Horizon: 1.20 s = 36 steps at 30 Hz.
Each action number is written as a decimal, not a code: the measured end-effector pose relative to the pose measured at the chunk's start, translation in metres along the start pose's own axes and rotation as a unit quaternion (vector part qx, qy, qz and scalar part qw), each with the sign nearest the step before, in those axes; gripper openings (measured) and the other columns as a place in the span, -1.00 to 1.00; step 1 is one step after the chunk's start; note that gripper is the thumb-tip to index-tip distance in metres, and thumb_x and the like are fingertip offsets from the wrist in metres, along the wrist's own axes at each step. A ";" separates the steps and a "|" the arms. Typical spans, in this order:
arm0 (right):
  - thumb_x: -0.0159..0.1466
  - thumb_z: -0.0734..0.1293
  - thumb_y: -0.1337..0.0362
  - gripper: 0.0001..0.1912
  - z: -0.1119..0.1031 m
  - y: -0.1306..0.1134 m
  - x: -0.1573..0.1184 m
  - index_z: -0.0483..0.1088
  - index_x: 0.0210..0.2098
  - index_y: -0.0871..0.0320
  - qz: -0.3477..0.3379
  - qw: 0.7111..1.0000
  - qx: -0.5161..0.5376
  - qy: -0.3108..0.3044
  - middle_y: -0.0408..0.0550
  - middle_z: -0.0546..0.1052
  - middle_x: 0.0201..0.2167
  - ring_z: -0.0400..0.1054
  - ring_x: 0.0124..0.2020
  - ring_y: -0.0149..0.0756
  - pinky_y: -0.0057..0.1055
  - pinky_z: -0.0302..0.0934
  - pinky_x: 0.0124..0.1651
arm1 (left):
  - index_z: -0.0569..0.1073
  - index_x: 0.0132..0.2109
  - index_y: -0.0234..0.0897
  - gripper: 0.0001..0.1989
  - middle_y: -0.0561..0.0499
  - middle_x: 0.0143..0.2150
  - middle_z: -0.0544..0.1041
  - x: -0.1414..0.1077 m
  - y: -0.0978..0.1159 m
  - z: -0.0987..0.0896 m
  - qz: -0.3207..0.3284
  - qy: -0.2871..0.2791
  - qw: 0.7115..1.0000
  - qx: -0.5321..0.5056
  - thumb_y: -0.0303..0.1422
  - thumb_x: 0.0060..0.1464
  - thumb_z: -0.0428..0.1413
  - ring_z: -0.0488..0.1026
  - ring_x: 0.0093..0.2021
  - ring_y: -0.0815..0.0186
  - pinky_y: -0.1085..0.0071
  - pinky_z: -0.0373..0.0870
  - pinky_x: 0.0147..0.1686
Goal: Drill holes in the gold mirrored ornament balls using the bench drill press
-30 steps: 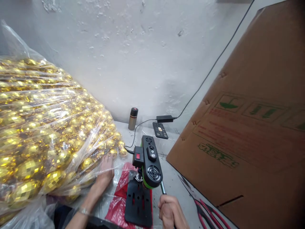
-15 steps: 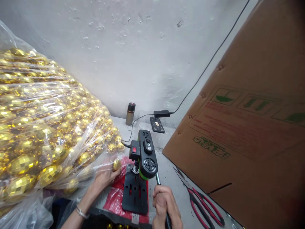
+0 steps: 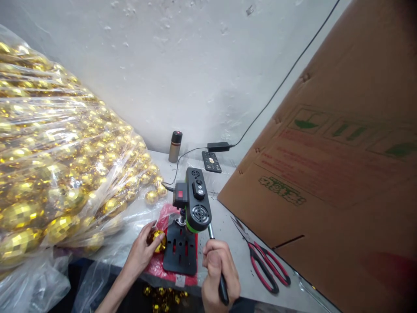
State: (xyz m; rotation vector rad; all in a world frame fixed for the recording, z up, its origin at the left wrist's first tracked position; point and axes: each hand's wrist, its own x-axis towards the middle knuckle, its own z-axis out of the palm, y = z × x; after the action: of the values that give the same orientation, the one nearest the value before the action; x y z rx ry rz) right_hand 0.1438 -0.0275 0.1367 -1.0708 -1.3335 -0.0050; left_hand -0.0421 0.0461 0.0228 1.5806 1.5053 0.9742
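My left hand (image 3: pixel 143 250) has its fingers and thumb round a shiny gold faceted ball (image 3: pixel 159 241), just left of the black slotted base (image 3: pixel 180 254) of a small bench drill press (image 3: pixel 198 200). My right hand (image 3: pixel 220 271) is wrapped round the black-ended lever (image 3: pixel 223 290) of that press, at its front right. Red plastic (image 3: pixel 159 265) lies under the base. A large clear bag (image 3: pixel 94 143) full of gold balls fills the left side, and one loose ball (image 3: pixel 151 198) rests by its edge.
Red-handled scissors (image 3: pixel 267 265) lie right of my right hand, near a big cardboard box (image 3: pixel 309 182). A bottle (image 3: pixel 175 147), a black power adapter (image 3: pixel 218 147) and a phone-like dark slab (image 3: pixel 211 161) are by the wall. More gold balls (image 3: pixel 163 298) show below the table edge.
My left hand has moved away from the bag's edge toward me, bringing the gold ball beside the press base. My right hand keeps its hold on the lever. The view has shifted slightly.
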 end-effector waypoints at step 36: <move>0.52 0.17 0.42 -0.67 0.000 -0.028 0.037 0.29 -0.39 0.08 0.023 1.000 0.007 0.000 -0.24 0.32 -0.50 0.27 -0.48 -0.45 -0.48 0.15 -0.42 | 0.49 0.22 -0.20 -0.53 -0.25 0.14 0.65 -0.011 0.026 0.032 0.162 -0.051 0.984 0.044 -0.18 0.21 0.20 0.60 0.13 -0.11 -0.08 0.54 0.15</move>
State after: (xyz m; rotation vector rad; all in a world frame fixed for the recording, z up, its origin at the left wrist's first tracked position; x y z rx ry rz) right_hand 0.1395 -0.0229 0.1824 -1.0900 -1.3059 0.0380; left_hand -0.0021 0.0334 0.0310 1.9508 1.2588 0.9952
